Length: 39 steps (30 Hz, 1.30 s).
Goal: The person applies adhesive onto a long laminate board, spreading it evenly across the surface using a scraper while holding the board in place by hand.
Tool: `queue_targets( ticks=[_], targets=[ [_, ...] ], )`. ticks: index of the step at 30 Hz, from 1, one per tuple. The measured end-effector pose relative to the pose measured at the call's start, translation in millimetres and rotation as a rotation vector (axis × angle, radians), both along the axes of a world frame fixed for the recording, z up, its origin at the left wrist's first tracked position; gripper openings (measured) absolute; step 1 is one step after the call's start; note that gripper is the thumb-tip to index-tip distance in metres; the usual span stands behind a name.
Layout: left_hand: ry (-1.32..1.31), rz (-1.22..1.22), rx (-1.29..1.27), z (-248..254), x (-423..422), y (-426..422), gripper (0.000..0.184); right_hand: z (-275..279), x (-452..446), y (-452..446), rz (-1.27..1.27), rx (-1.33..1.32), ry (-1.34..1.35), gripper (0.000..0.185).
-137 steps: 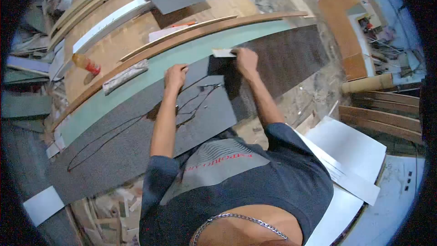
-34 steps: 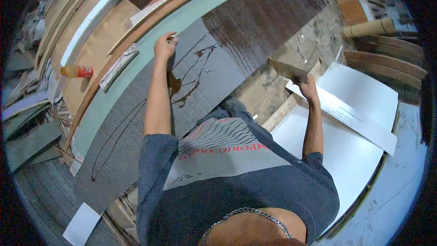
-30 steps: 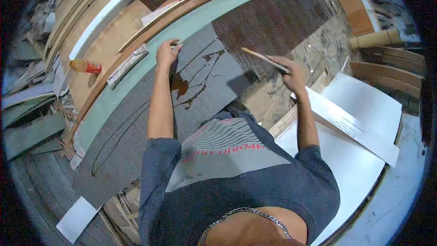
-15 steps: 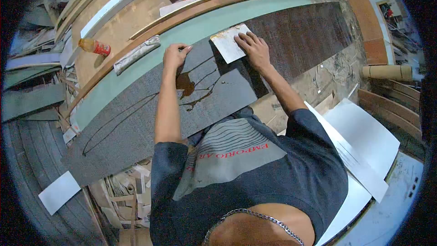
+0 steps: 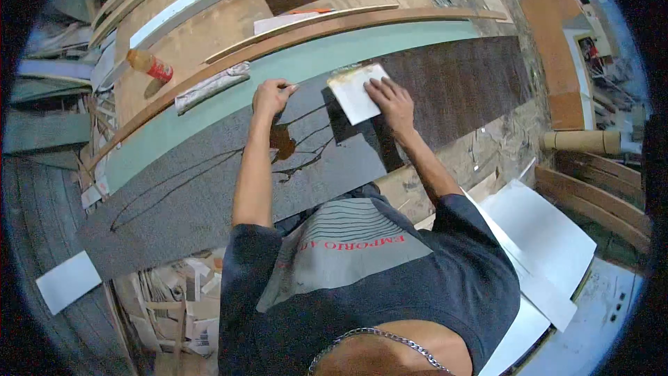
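Note:
A long dark grey sheet lies before me, with a brown glue-like puddle and thin dark trails across it. Its right part is coated a wet dark brown. My right hand grips a white rectangular spreader card, whose far edge is smeared brown. The card is tilted over the border between the grey and brown areas. Close to the sheet's far edge is my left hand, its fingers curled and pinched together. Whatever is between those fingertips is too small to make out.
Beyond the sheet run a pale green strip and a long brown wooden edge. A rolled cloth and a bottle with a red label stand at the far left. White panels lean at right. A white card lies at lower left.
The view has tilted, so the right side sits lower. My right hand has drawn the white card slightly toward me over the sheet. My left hand stays near the far edge.

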<state>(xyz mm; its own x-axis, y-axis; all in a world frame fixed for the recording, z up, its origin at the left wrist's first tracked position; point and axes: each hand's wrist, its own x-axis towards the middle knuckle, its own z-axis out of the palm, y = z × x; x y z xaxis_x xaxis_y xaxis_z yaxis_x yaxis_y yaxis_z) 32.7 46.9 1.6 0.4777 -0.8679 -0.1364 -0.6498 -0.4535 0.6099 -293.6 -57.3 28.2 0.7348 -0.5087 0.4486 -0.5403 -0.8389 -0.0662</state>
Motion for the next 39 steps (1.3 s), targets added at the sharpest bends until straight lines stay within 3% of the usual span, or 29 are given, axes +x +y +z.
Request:
queue_targets(
  ticks=[4, 8, 12, 16, 20, 21, 25, 29, 32, 33, 34, 35, 36, 39],
  targets=[
    [0.068, -0.047, -0.098, -1.0, 3.1, 2.6, 0.031, 13.4, 20.9, -7.7, -0.068, 0.036, -0.062, 0.045],
    [0.007, -0.033, -0.040, 2.8, 2.5, 3.0, 0.029, -3.0, 19.5, 10.4, -0.049, 0.085, 0.067, 0.038],
    [0.028, -0.101, -0.071, 0.5, 7.9, 2.9, 0.030, 41.8, 4.7, 46.9, -0.051, 0.194, 0.172, 0.037],
    [0.013, -0.124, -0.050, -15.3, 13.2, 0.5, 0.029, 37.3, -8.7, 98.7, -0.151, 0.176, 0.051, 0.043],
    [0.068, -0.164, -0.011, 4.2, 13.9, 3.6, 0.030, 62.3, -7.5, 166.9, -0.273, 0.231, -0.037, 0.047],
    [0.064, -0.186, -0.049, 0.6, 18.2, 0.1, 0.030, 43.1, -9.4, 177.7, -0.276, 0.202, -0.069, 0.046],
    [0.182, -0.349, -0.177, -7.5, 35.5, 6.8, 0.034, 40.0, -2.3, 222.5, -0.357, 0.395, 0.173, 0.044],
    [0.223, -0.388, -0.175, 1.9, 57.4, 29.4, 0.035, 54.6, -0.7, 243.4, -0.411, 0.404, 0.029, 0.046],
    [0.000, -0.361, -0.072, 7.8, 75.1, 51.6, 0.031, 40.2, 2.8, 258.6, -0.473, 0.324, -0.073, 0.051],
    [-0.042, -0.348, -0.086, -10.5, 85.5, 54.3, 0.029, 26.9, 2.6, 261.0, -0.531, 0.526, -0.204, 0.051],
    [-0.053, -0.363, -0.009, 15.5, 87.8, 72.3, 0.029, 51.2, 17.8, 277.5, -0.568, 0.435, -0.026, 0.050],
    [-0.048, -0.391, 0.028, 7.4, 96.4, 78.1, 0.030, 55.3, 26.7, 283.4, -0.582, 0.481, 0.012, 0.053],
    [-0.005, -0.436, -0.054, -1.6, 106.1, 85.3, 0.030, 44.5, 28.2, 288.2, -0.483, 0.346, -0.060, 0.052],
    [0.020, -0.409, -0.134, -16.0, 121.4, 100.0, 0.031, 55.0, 57.4, 307.5, -0.502, 0.371, -0.049, 0.051]
  ],
)
